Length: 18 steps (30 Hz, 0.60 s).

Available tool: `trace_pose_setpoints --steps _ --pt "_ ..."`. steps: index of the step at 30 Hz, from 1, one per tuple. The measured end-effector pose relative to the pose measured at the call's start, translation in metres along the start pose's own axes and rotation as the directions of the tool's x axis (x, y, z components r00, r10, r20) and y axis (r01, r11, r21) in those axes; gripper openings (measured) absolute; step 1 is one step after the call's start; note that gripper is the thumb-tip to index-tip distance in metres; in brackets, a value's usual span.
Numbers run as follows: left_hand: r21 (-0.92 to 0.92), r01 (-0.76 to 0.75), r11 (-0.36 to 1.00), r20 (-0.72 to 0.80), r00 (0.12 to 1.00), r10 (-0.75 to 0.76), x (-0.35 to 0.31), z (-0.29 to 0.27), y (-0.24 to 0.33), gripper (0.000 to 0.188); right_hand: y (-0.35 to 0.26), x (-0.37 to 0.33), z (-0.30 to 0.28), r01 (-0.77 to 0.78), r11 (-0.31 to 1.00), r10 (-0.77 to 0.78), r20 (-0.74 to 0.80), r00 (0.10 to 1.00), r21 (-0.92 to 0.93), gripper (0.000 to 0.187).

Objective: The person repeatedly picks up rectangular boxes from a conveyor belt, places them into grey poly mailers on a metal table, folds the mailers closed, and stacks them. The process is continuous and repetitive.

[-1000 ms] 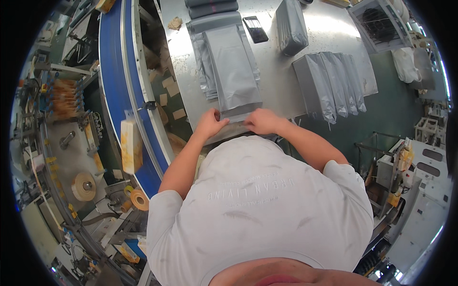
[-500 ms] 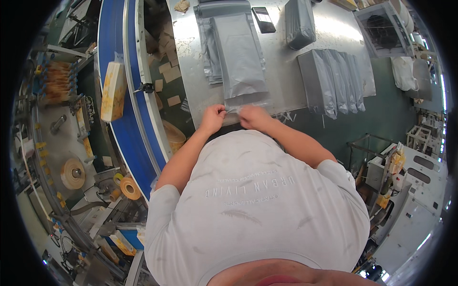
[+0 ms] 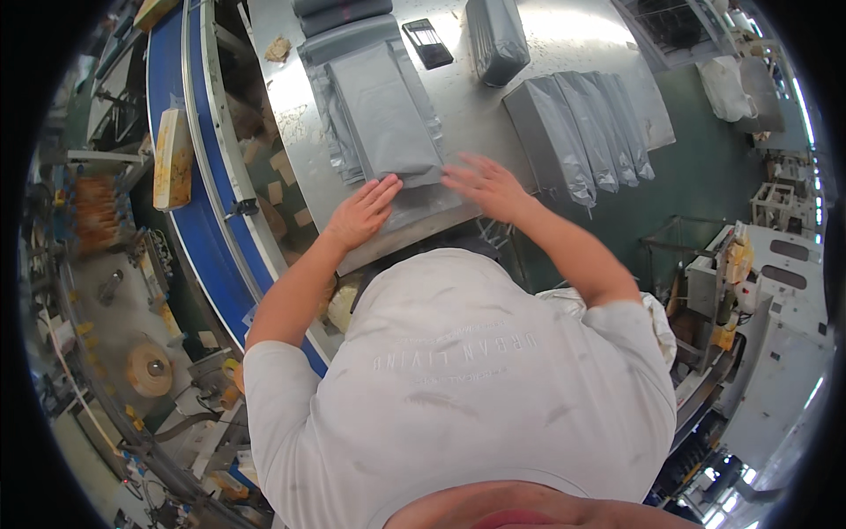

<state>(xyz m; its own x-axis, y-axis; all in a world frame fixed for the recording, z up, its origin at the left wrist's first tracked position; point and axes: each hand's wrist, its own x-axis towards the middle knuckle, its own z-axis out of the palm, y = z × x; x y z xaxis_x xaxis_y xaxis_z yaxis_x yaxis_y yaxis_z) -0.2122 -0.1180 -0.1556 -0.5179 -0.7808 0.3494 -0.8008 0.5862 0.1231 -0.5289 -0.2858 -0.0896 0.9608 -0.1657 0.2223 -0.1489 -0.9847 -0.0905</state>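
In front of me, a filled grey plastic mailer bag [image 3: 379, 106] lies on top of flat grey bags [image 3: 319, 97] on the metal table. My left hand [image 3: 363, 213] rests at the near left corner of the filled bag, its fingers stretched out and flat on the plastic. By the near right corner is my right hand [image 3: 490, 187], fingers spread and slightly blurred, holding nothing; whether it touches the plastic is unclear. Between the hands, the bag's near end looks folded. A thin plastic flap [image 3: 423, 201] extends from there toward the table edge.
Several packed grey bags [image 3: 573, 132] stand in a row at the right, with another grey package [image 3: 496, 44] behind them. A dark phone-like device [image 3: 428, 44] lies at the back. A blue conveyor [image 3: 207, 256] carrying a yellow-white carton [image 3: 174, 160] runs along the left.
My hands have gone from pinching near the bag's end to lying outstretched at its two near corners. The whole view has shifted, so the table appears further left.
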Motion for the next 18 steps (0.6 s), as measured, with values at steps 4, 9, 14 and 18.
trace_pose_setpoints --steps 4,9,14,18 --pt "0.004 -0.063 0.998 0.097 0.993 0.062 0.003 -0.009 -0.016 0.013 0.052 0.021 0.047 0.380 0.923 -0.380 -0.004 0.925 0.068 0.030" --pt "-0.301 0.373 0.878 0.012 0.922 -0.387 0.010 -0.008 -0.028 0.010 0.065 0.009 0.077 -0.306 0.604 0.314 0.133 0.940 0.736 0.013" --pt "-0.877 0.389 -0.281 0.310 0.012 -0.951 0.017 0.063 -0.045 0.033 0.050 0.068 0.096 -0.695 0.021 0.714 0.476 0.514 0.719 0.020" --pt "-0.727 0.671 -0.146 -0.010 -0.223 -0.975 0.029 0.080 -0.026 0.031 0.038 0.083 0.111 -0.764 0.059 0.890 0.313 0.332 0.642 0.034"
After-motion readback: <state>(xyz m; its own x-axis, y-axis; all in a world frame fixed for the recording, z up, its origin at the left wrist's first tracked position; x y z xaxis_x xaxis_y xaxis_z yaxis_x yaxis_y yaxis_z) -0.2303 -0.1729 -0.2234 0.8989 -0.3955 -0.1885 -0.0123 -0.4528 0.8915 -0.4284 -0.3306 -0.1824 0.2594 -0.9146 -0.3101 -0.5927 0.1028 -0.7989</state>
